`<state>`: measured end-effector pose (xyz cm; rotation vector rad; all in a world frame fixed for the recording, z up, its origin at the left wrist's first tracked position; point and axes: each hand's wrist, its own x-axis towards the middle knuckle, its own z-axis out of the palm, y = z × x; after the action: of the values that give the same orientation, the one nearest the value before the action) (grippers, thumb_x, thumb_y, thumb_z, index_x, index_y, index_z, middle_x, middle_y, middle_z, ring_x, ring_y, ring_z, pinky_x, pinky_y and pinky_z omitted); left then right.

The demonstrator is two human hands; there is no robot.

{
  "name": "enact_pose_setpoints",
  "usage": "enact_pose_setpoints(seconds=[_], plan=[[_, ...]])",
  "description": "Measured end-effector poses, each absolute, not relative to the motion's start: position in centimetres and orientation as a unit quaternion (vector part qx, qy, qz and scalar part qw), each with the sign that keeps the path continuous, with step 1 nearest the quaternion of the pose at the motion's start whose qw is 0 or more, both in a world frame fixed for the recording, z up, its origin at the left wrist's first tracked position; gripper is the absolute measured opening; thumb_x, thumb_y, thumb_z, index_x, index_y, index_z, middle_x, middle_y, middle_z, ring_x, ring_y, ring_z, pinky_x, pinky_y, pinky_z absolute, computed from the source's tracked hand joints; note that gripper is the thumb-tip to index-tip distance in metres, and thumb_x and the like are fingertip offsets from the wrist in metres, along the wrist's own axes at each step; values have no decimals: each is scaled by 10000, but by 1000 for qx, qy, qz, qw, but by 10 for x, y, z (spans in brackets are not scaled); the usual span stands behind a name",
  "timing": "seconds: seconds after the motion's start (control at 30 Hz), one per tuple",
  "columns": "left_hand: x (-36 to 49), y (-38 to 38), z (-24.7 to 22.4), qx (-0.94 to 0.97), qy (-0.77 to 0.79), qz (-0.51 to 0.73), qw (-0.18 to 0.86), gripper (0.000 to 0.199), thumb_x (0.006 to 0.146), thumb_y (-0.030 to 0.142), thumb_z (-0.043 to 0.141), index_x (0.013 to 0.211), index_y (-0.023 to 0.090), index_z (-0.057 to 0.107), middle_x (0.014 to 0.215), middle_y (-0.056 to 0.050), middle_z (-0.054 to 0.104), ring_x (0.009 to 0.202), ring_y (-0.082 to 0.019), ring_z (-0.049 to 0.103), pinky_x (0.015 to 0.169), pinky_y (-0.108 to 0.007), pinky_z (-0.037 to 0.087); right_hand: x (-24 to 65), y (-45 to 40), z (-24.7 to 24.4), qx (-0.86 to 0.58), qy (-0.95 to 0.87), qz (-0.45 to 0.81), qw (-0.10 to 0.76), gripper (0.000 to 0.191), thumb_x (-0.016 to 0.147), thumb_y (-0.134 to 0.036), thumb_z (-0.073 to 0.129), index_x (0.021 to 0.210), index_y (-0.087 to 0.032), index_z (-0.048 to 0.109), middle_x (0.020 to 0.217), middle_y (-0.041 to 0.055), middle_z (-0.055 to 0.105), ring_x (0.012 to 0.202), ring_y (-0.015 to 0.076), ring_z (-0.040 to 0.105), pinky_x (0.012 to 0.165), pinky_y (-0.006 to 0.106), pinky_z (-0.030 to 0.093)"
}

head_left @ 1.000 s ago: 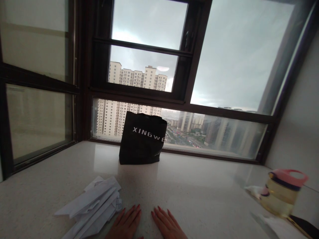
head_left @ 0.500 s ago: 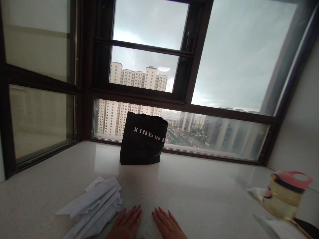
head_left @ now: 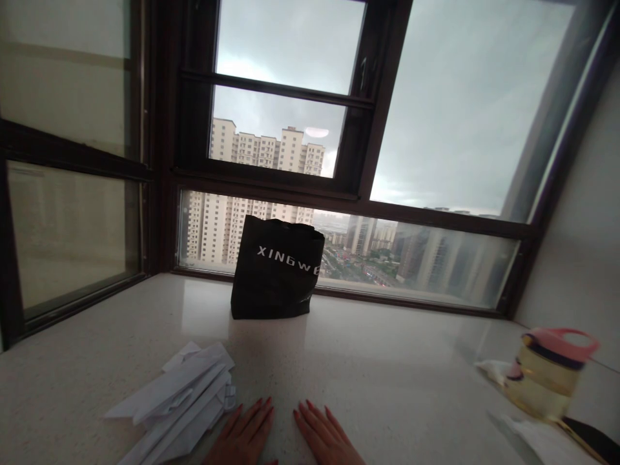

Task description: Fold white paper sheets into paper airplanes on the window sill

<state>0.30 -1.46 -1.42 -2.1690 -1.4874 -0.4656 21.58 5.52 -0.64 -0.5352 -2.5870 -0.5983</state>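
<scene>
Side by side lay the left hand (head_left: 246, 434) and the right hand (head_left: 325, 436), backs up on the pale surface (head_left: 387, 374), toward its near edge, a clear gap between them! On both, the fingers were stretched out and slightly spread, with nothing in their grip. Just beside the left hand, on its outer side, sat a loose heap of folded white paper (head_left: 181, 403); whether the two touched was hard to tell. Over at the far edge, below the window (head_left: 460, 103), stood a black bag (head_left: 276, 281), white letters across its front. And toward the right edge, there was a yellowish bottle (head_left: 545, 381) with a pink lid!
</scene>
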Motion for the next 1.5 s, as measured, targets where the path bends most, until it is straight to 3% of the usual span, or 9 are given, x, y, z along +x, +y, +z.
enact_pose_setpoints(seconds=[0.23, 0.6, 1.0, 1.5], plan=[[4, -15, -15, -789, -541, -169, 237, 496, 792, 525, 235, 1165, 248, 410, 1153, -13, 503, 1051, -160, 428, 890, -277, 277, 215, 54, -2, -194, -934, -234, 186, 464, 834, -420, 304, 1241, -197, 293, 1103, 45, 536, 950, 170, 536, 752, 237, 448], [3, -14, -14, -789, -538, -168, 243, 516, 784, 546, 214, 1143, 251, 439, 1145, -6, 509, 1039, -152, 442, 874, -264, 296, 216, 55, -5, -187, -932, -221, 217, 616, 825, -438, 306, 1288, -188, -14, 1120, 51, 523, 950, 172, 535, 773, 243, 425], [2, -14, -11, -786, -542, -165, 247, 516, 791, 539, 203, 1131, 242, 452, 1148, -3, 502, 1036, -150, 449, 863, -261, 307, 216, 57, -9, -202, -933, -210, 210, 535, 830, -419, 312, 1289, -221, 121, 1130, 44, 515, 962, 167, 528, 785, 238, 419], [-4, -6, -23, -811, -512, -170, 225, 493, 789, 507, 263, 1172, 231, 405, 1156, -27, 499, 1049, -165, 436, 868, -271, 319, 216, 54, -4, -190, -933, -203, 227, 607, 820, -450, 305, 1293, -198, 20, 1126, 49, 520, 965, 172, 525, 802, 244, 402]])
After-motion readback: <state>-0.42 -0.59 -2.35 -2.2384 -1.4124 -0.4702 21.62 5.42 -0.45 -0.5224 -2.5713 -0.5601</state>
